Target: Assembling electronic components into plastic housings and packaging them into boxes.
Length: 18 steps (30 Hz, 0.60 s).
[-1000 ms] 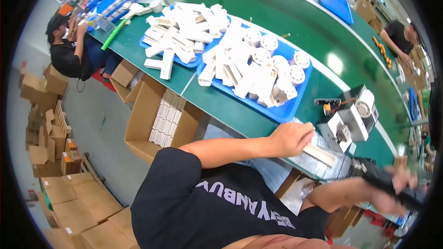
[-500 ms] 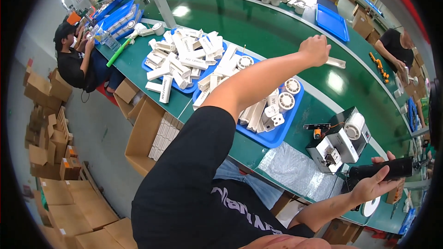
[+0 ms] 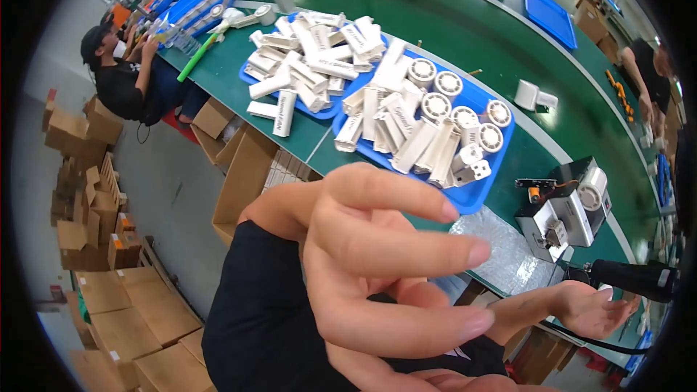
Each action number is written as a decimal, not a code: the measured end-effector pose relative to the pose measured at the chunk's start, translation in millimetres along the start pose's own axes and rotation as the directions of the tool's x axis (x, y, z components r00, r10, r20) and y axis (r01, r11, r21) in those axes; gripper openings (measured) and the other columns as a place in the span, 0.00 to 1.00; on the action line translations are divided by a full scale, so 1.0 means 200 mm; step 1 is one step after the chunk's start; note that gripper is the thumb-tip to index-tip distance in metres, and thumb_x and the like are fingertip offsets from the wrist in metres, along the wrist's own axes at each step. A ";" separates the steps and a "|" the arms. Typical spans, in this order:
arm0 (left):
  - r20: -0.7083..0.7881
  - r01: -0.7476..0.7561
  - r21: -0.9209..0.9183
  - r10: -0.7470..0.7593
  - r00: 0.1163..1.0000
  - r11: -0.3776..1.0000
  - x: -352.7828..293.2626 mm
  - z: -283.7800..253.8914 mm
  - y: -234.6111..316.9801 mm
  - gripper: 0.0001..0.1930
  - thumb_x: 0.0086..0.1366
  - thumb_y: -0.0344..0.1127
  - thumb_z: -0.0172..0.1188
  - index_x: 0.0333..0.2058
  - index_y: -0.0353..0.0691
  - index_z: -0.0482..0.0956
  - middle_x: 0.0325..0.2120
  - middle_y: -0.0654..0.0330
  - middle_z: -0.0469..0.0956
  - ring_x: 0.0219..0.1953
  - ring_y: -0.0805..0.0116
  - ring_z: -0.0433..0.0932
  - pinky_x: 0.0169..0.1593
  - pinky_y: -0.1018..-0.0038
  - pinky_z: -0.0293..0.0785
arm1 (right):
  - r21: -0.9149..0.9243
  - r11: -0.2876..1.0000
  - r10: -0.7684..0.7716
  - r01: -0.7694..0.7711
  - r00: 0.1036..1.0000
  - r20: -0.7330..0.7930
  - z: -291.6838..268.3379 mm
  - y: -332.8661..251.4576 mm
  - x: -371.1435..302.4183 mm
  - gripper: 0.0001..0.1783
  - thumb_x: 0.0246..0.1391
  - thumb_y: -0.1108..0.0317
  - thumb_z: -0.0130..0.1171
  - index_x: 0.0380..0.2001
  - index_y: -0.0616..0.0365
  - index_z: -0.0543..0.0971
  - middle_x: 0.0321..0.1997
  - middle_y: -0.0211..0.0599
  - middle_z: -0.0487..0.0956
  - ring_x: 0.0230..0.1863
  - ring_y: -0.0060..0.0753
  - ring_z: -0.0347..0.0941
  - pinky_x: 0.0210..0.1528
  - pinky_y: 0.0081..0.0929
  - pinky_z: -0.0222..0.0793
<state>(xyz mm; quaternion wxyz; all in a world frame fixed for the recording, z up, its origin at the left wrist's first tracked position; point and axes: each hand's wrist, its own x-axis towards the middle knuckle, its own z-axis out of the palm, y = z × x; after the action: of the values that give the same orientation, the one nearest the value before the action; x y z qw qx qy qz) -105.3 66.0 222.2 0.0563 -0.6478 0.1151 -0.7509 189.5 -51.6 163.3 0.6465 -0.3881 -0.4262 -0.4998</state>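
My left hand [image 3: 392, 261] is raised close to the camera, empty, its fingers apart and slightly curled. Below my right hand's former grip, a black cylindrical power screwdriver [image 3: 632, 279] hangs at the right, with a cable near it. My right hand [image 3: 595, 311] lies palm up just under the screwdriver, fingers loosely spread and nothing visible in them. A black-and-white fixture [image 3: 559, 210] on the bench holds a round white fan part [image 3: 592, 192]. On the green belt lies a white plastic piece [image 3: 536, 96].
A blue tray [image 3: 475, 199] carries white handle shells and round fan heads. Beside it another blue tray [image 3: 327, 110] is heaped with white shells. Bubble wrap [image 3: 508, 250] lies at the bench edge; an open carton [image 3: 243, 189] stands below. Co-workers sit at left [image 3: 120, 72] and right [image 3: 646, 80].
My left hand has drawn back from over the belt toward the camera. My right hand has come off the screwdriver and dropped below it. The view has shifted slightly.
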 end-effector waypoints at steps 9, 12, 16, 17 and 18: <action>-0.090 -0.012 0.091 0.021 0.996 0.996 -0.03 -0.12 0.09 0.07 0.66 0.34 0.54 0.42 0.53 0.74 0.35 0.68 0.74 0.34 0.66 0.76 0.32 0.66 0.73 | 0.134 0.807 0.257 -0.576 0.545 0.798 -0.04 -0.60 -0.56 0.12 0.43 0.82 0.52 0.35 0.66 0.76 0.34 0.45 0.78 0.34 0.41 0.75 0.38 0.32 0.72; -0.134 0.183 0.193 -0.159 0.978 0.964 -0.08 -0.17 0.09 0.07 0.64 0.35 0.59 0.38 0.48 0.70 0.39 0.67 0.77 0.39 0.65 0.79 0.36 0.70 0.75 | 0.118 0.738 0.146 -0.664 0.328 0.933 -0.06 -0.75 -0.69 0.14 0.37 0.85 0.55 0.30 0.62 0.79 0.31 0.43 0.78 0.28 0.40 0.76 0.32 0.27 0.72; -0.141 0.209 0.143 -0.189 0.972 0.967 -0.16 -0.28 0.09 0.10 0.66 0.46 0.51 0.30 0.49 0.70 0.31 0.67 0.72 0.33 0.65 0.75 0.33 0.65 0.74 | 0.051 0.700 0.113 -0.713 0.181 0.977 -0.08 -0.79 -0.80 0.11 0.36 0.85 0.56 0.27 0.62 0.79 0.28 0.43 0.78 0.28 0.40 0.77 0.31 0.28 0.73; -0.143 0.200 0.154 -0.178 0.973 0.968 -0.15 -0.28 0.09 0.10 0.66 0.46 0.51 0.30 0.49 0.70 0.31 0.67 0.72 0.33 0.65 0.75 0.33 0.65 0.74 | 0.064 0.699 0.101 -0.712 0.187 0.977 -0.07 -0.80 -0.81 0.11 0.36 0.85 0.56 0.27 0.62 0.79 0.28 0.43 0.78 0.28 0.40 0.77 0.31 0.28 0.73; -0.144 0.253 0.156 -0.232 0.962 0.955 -0.14 -0.27 0.09 0.10 0.67 0.46 0.50 0.31 0.48 0.70 0.31 0.67 0.74 0.34 0.64 0.75 0.33 0.65 0.74 | 0.044 0.704 0.108 -0.709 0.167 0.980 -0.06 -0.79 -0.81 0.10 0.36 0.84 0.56 0.27 0.62 0.79 0.28 0.43 0.78 0.28 0.40 0.77 0.31 0.28 0.73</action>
<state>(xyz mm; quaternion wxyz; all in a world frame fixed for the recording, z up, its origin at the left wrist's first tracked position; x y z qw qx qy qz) -156.0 60.2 184.1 0.0123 -0.6018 -0.0277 -0.7981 14.2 -43.4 19.3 0.4604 -0.5217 -0.7002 0.1601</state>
